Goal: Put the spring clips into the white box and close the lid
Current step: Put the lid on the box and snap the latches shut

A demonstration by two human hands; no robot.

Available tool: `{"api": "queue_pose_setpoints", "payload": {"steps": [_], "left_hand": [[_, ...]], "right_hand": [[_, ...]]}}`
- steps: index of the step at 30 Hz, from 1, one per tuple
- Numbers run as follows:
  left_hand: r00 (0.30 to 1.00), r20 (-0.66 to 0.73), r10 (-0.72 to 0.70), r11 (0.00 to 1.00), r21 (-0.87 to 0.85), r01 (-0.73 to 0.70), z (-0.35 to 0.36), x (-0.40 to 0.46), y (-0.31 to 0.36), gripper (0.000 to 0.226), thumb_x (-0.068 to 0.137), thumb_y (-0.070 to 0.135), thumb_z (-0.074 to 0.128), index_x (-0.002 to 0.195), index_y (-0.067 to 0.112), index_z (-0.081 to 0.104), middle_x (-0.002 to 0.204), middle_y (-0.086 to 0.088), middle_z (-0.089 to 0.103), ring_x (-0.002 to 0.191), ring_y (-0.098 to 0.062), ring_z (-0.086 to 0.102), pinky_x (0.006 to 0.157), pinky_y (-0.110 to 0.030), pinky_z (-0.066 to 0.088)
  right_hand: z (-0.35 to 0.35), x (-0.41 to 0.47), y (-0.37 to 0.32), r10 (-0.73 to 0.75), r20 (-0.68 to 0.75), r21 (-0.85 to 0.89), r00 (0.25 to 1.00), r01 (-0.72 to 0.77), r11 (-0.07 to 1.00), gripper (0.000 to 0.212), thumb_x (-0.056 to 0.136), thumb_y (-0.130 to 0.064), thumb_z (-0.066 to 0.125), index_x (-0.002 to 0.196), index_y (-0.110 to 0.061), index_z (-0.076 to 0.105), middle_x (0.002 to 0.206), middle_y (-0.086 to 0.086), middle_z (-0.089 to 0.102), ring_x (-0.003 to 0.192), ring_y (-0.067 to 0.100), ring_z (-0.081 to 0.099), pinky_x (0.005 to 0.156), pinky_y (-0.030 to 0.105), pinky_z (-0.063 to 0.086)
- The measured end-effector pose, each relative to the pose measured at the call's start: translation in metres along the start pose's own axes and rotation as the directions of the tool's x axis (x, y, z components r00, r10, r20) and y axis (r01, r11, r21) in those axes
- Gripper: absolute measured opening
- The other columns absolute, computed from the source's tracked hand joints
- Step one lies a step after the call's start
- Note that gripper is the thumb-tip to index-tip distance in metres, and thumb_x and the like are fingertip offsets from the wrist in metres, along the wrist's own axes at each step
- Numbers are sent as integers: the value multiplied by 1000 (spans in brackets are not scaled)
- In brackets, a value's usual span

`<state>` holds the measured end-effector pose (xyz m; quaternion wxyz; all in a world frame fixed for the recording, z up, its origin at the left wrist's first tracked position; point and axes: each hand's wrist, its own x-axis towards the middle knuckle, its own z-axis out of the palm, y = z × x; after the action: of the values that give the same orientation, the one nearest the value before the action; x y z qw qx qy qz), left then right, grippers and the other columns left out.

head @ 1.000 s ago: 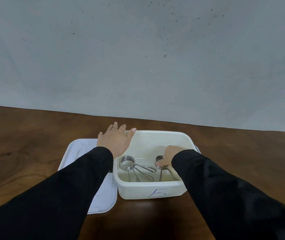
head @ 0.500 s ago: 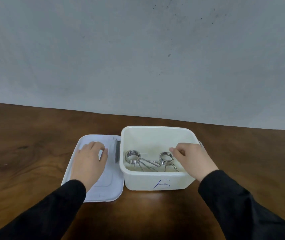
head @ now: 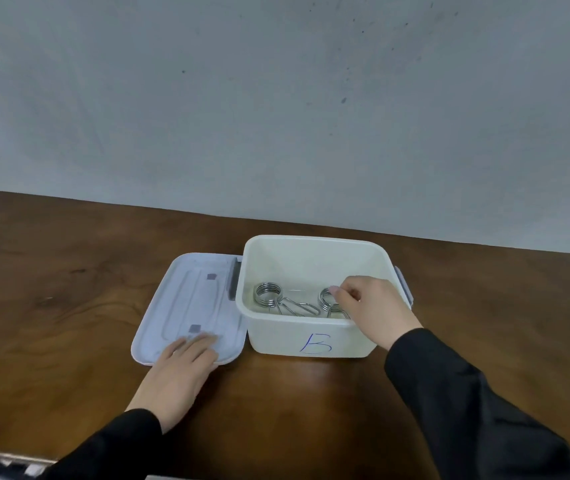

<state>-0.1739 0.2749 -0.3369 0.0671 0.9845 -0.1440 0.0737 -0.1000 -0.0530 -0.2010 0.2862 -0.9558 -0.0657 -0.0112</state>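
Note:
The white box (head: 276, 336), marked with a blue letter B on its front, stands uncovered on the brown table. Two metal spring clips lie inside: the left clip (head: 269, 295) and the right clip (head: 326, 303). My right hand (head: 377, 306) hangs over the box's near right rim, its fingers loosely bent just above the right clip's coil; I cannot tell if they touch it. The white lid (head: 190, 296) lies flat on the table against the box's left side. My left hand (head: 179, 368) rests palm down on the lid's near edge, fingers spread on top.
The wooden table (head: 69, 289) reaches back to a grey wall (head: 276, 116). A grey latch (head: 404, 287) sticks out from the box's right side and another one sits between box and lid. The table's near edge runs at bottom left.
My right hand drew back out of the box to its near right rim. My left hand went from the box's far left corner onto the lid, then slid to the lid's near edge.

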Motion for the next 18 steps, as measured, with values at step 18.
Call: {"api": "queue_pose_setpoints", "payload": {"steps": [18], "left_hand": [[517, -460, -721, 512, -857, -49, -213, 83, -51, 47, 97, 65, 36, 112, 27, 62, 95, 4, 62, 83, -5, 62, 85, -44, 56]], "right_hand": [[-88, 3, -13, -42, -302, 498, 953, 195, 845, 48, 99, -40, 50, 146, -33, 39, 134, -19, 53, 117, -5, 53, 93, 16, 42]]}}
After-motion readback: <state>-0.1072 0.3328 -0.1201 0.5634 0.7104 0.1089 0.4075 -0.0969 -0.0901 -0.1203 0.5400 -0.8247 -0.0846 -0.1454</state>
